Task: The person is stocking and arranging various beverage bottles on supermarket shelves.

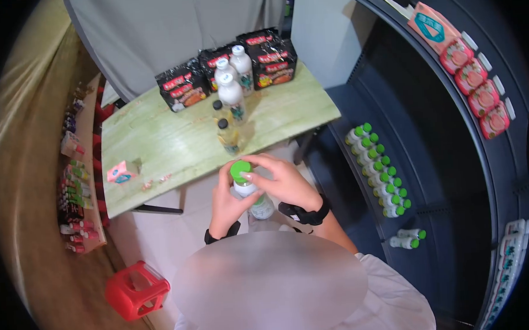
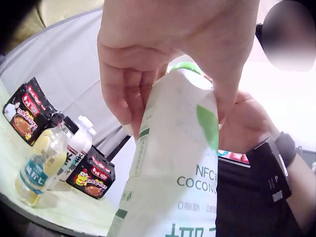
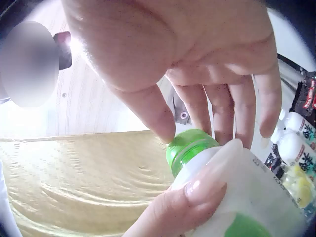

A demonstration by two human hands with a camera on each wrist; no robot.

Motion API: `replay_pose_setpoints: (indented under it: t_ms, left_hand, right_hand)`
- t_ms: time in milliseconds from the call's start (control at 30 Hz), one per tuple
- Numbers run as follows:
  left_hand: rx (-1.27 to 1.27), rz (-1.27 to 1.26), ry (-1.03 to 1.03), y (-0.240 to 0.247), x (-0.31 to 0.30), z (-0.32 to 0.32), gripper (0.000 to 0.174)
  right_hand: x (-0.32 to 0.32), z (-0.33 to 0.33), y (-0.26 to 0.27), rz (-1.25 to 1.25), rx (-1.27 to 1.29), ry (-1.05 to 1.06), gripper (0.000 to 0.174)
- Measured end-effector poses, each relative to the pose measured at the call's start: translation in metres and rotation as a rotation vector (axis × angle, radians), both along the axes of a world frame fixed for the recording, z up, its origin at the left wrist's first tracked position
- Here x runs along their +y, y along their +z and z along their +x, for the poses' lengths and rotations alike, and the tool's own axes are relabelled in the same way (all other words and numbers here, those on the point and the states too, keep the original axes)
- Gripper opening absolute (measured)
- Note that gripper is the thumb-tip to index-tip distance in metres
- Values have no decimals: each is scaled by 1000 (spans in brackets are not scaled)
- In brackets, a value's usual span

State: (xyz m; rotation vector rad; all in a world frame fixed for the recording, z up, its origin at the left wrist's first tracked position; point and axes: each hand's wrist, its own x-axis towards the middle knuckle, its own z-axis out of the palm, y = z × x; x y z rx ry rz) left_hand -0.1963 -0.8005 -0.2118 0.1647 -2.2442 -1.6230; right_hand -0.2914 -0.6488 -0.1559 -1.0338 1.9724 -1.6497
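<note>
Between both hands is a white coconut-drink bottle (image 2: 173,148) with a green cap (image 1: 240,171), in front of the table's near edge. My left hand (image 1: 223,203) grips the bottle around its upper part, thumb on one side and fingers on the other. My right hand (image 1: 290,186) pinches the cap, its thumb on the near side and its fingers behind, as the right wrist view shows. In that view the left thumb lies across the white shoulder just below the cap (image 3: 190,148).
On the table (image 1: 175,148) stand yellow drink bottles (image 1: 228,137), white bottles (image 1: 231,94), black noodle packs (image 1: 183,86) and a pink carton (image 1: 122,171). Dark shelving (image 1: 337,209) at the right holds rows of green-capped bottles (image 1: 378,166). A red stool (image 1: 137,288) is at lower left.
</note>
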Motion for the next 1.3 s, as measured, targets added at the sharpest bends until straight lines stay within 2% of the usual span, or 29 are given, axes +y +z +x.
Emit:
replay_pose_setpoints:
  t_ms: [167,267,367,533,633,933,1000,1133,1300]
  left_hand:
    - [-80,25,-49,-3,73,22,78]
    - [-41,-81,-90,-8,108,25,77]
    - [-85,-68,-177,-11,143,23,77]
    - [-32,-209,-338,-15,223,12,76]
    - [-39,-212,-446,-18,281,9,75]
    - [-34,-219,-679,-15,450,-1,70]
    - [-64,-237,-707,-17,482,-6,71]
    - [-19,-231,-713,-18,536,-14,72]
    - [25,-166,-784,-29,587,-26,66]
  right_hand:
    - [69,29,-5,108,120,-87,46]
    - [104,43,-3,208,211,-166,50]
    - [145,54,-10,265,291,-267,51]
    - [234,74,-22,364,348,-461,51]
    - [294,83,-15,439,209,-486,51]
    - [467,107,-13,565,161,-746,49]
    - [495,112,-12,547,114,-815,46]
    - [541,118,-20,474,208,-937,45]
    - [588,117,-37,551,243,-1018,48]
